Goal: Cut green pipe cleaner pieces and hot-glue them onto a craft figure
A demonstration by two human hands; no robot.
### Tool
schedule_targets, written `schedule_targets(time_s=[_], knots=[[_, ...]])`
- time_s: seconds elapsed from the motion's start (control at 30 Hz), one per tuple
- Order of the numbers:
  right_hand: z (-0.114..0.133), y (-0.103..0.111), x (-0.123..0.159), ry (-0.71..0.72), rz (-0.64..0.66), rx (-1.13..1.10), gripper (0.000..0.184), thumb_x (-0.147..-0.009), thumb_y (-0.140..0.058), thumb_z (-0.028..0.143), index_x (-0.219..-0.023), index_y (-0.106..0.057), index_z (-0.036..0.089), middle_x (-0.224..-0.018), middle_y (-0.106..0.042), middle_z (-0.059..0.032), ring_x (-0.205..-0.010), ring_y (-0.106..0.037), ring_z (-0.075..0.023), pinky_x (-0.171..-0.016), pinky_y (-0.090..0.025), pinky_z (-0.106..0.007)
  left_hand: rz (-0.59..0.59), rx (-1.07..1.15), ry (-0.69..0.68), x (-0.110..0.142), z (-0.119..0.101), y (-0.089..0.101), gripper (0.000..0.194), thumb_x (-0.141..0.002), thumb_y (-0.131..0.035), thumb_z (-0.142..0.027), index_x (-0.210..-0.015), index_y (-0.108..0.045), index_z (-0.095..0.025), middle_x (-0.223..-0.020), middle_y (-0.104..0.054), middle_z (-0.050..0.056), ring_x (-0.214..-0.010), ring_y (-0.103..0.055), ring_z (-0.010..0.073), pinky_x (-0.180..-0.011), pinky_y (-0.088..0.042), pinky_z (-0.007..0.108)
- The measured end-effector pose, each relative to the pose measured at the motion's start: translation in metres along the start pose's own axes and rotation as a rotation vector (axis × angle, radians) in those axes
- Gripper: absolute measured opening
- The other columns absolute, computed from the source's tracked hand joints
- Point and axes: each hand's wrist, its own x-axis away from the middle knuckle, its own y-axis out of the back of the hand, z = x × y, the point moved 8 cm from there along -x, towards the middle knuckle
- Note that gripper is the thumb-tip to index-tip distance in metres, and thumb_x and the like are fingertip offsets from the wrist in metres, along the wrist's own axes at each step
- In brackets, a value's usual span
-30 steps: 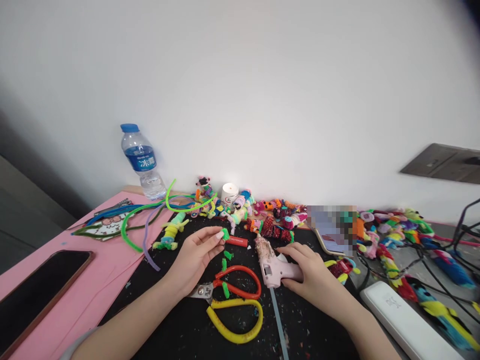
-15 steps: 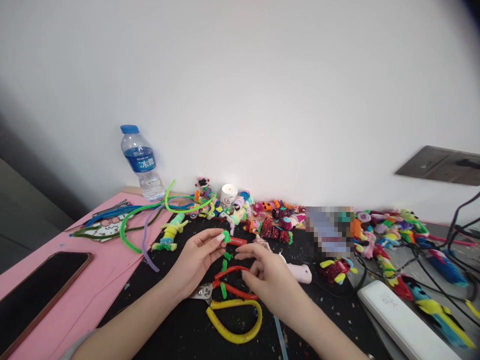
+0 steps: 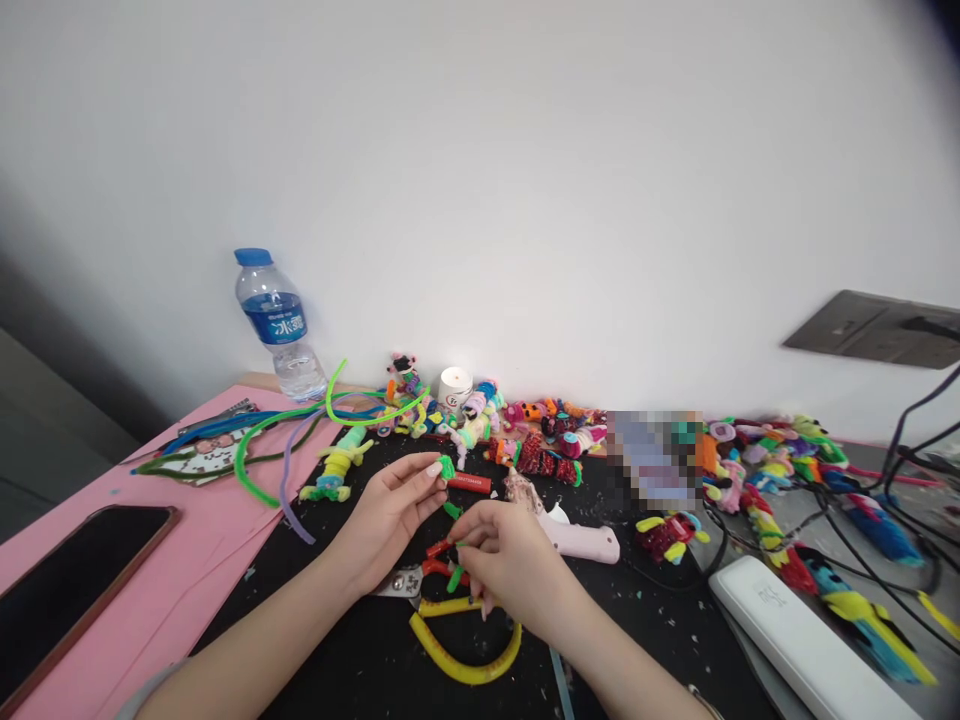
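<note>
My left hand pinches a small curled green pipe-cleaner piece between thumb and fingertips. Lower and to the right, my right hand has its thumb and forefinger closed on a short green bit of pipe cleaner, mostly hidden by the fingers. Another cut green piece lies between the hands, and one more rests across the scissors. Those scissors, with one yellow and one red handle, lie under my right hand, which covers part of both handles. A red printed stick lies just beyond my left fingertips.
A pale pink glue gun lies right of my right hand. Pipe-cleaner figures line the wall. Left are loose pipe cleaners, a water bottle and a phone. Cables and a white power bank are right.
My right hand has moved left and down over the scissors, and its fingers have closed on a green piece. My left hand still holds its piece, nearly in place.
</note>
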Motion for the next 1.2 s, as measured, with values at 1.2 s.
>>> schedule_targets(time_s=[1.2], knots=[[0.013, 0.035, 0.029, 0.487, -0.141, -0.343, 0.012, -0.079, -0.055, 0.018, -0.09, -0.055, 0.022, -0.085, -0.061, -0.0024, -0.075, -0.061, -0.0153, -0.069, -0.053, -0.03, 0.279, -0.005, 0.285, 0.022, 0.024, -0.031, 0.01, -0.072, -0.07, -0.01, -0.081, -0.068, -0.011, -0.082, -0.07, 0.005, -0.084, -0.065, 0.0164, -0.086, -0.048, 0.03]])
